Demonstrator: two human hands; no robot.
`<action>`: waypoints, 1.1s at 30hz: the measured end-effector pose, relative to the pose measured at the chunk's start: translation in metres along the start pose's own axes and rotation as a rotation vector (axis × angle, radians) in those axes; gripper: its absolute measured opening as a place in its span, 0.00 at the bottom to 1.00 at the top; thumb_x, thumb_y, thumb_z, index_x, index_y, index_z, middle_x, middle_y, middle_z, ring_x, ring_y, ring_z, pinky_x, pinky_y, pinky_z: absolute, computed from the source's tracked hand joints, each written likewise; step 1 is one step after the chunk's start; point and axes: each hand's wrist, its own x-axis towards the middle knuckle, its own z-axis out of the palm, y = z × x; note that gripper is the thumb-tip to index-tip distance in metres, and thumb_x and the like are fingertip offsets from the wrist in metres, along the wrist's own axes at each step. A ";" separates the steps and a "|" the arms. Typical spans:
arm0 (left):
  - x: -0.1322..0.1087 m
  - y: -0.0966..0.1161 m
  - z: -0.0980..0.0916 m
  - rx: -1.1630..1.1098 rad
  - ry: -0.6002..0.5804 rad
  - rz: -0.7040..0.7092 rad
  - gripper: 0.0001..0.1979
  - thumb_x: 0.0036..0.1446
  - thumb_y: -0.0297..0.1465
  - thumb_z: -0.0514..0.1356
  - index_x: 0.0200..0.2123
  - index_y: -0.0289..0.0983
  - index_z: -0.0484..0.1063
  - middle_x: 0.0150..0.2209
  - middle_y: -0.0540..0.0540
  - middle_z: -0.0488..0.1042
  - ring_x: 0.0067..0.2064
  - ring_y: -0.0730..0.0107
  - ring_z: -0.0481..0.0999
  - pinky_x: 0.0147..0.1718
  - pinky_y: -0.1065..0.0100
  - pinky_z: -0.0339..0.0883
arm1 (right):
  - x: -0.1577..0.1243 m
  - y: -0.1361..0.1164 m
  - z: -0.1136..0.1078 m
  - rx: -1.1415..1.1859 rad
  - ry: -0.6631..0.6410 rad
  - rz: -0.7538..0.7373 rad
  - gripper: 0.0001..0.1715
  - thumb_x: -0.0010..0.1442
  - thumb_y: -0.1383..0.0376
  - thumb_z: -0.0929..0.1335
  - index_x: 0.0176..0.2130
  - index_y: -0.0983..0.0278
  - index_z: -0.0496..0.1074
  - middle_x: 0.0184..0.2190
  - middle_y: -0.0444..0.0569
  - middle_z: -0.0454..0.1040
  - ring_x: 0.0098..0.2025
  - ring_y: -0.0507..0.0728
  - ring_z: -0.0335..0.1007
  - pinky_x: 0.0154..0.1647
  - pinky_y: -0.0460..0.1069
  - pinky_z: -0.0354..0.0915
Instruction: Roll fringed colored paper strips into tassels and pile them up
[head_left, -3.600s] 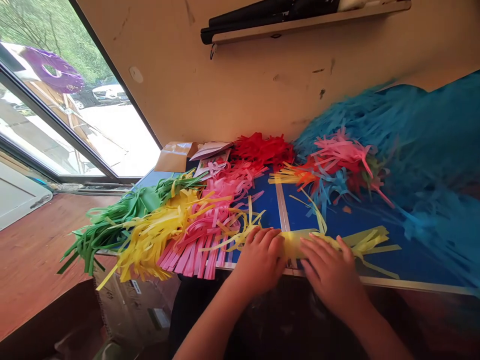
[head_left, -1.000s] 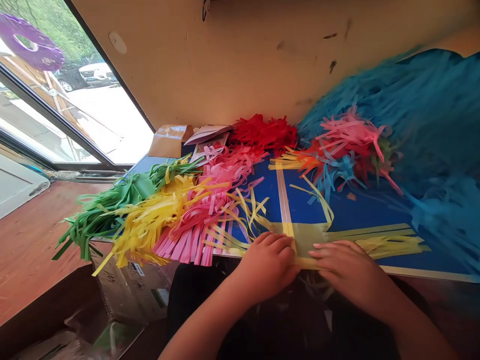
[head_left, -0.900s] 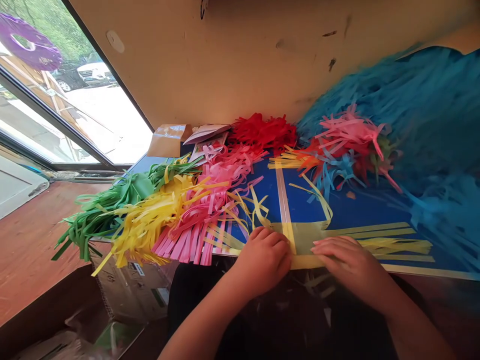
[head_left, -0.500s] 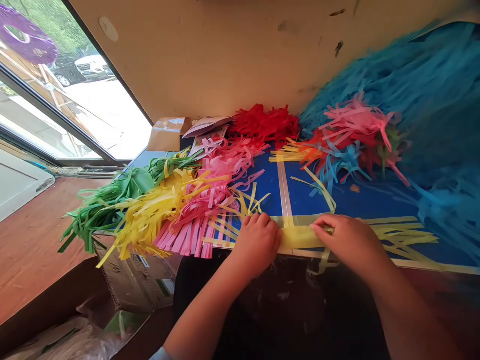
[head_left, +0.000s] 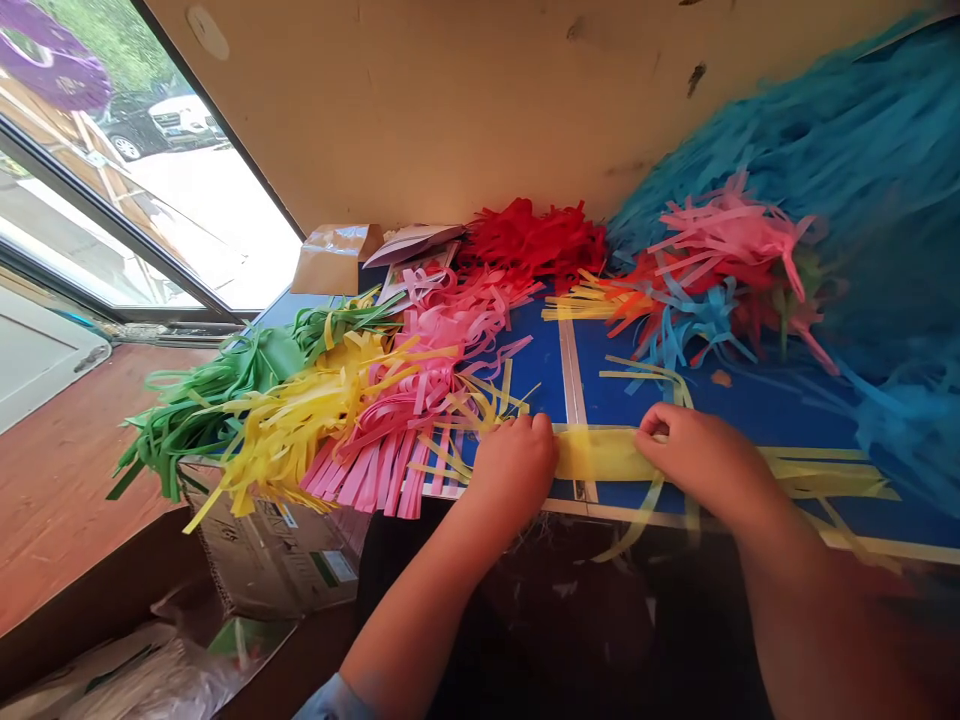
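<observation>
A yellow fringed paper strip (head_left: 600, 455) stretches between my hands at the front edge of the blue tabletop (head_left: 525, 365). My left hand (head_left: 517, 460) is closed on its left part, with loose yellow fringe fanning out past the knuckles. Pinching the strip's right part, my right hand (head_left: 694, 455) has thumb and forefinger together. More yellow fringe spreads right of that hand, and a few ends hang over the table edge. Just left of my left hand lies a pink fringed bundle (head_left: 397, 440).
Yellow tassels (head_left: 300, 420) and green tassels (head_left: 232, 385) lie at the left. Behind sit red tassels (head_left: 532, 240) and a brown paper envelope (head_left: 335, 260). Mixed pink, red and blue tassels (head_left: 720, 270) adjoin a large blue fringe heap (head_left: 810, 150). A cardboard box (head_left: 277, 550) stands below.
The yellow strip is smoother and lies flatter between my hands. My right hand has shifted slightly right, and more loose fringe hangs below it.
</observation>
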 end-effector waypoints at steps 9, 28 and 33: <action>0.013 0.001 -0.015 -0.027 -0.115 -0.084 0.10 0.62 0.30 0.47 0.39 0.32 0.66 0.35 0.40 0.75 0.36 0.57 0.76 0.31 0.63 0.67 | 0.005 0.000 0.002 0.012 0.008 0.005 0.07 0.47 0.62 0.62 0.21 0.60 0.66 0.22 0.46 0.71 0.18 0.51 0.59 0.18 0.46 0.46; 0.017 0.000 -0.010 0.058 -0.103 -0.046 0.12 0.63 0.29 0.44 0.41 0.31 0.64 0.30 0.41 0.74 0.31 0.61 0.76 0.27 0.66 0.66 | 0.013 -0.002 0.003 -0.077 -0.022 0.024 0.06 0.44 0.62 0.62 0.19 0.60 0.62 0.17 0.45 0.67 0.16 0.51 0.53 0.17 0.48 0.44; 0.013 -0.006 -0.007 -0.034 -0.064 -0.027 0.11 0.62 0.29 0.46 0.41 0.32 0.65 0.33 0.42 0.75 0.34 0.59 0.76 0.30 0.64 0.66 | 0.006 0.002 0.009 -0.128 0.103 -0.067 0.04 0.47 0.63 0.61 0.24 0.60 0.64 0.21 0.46 0.69 0.19 0.52 0.56 0.18 0.48 0.44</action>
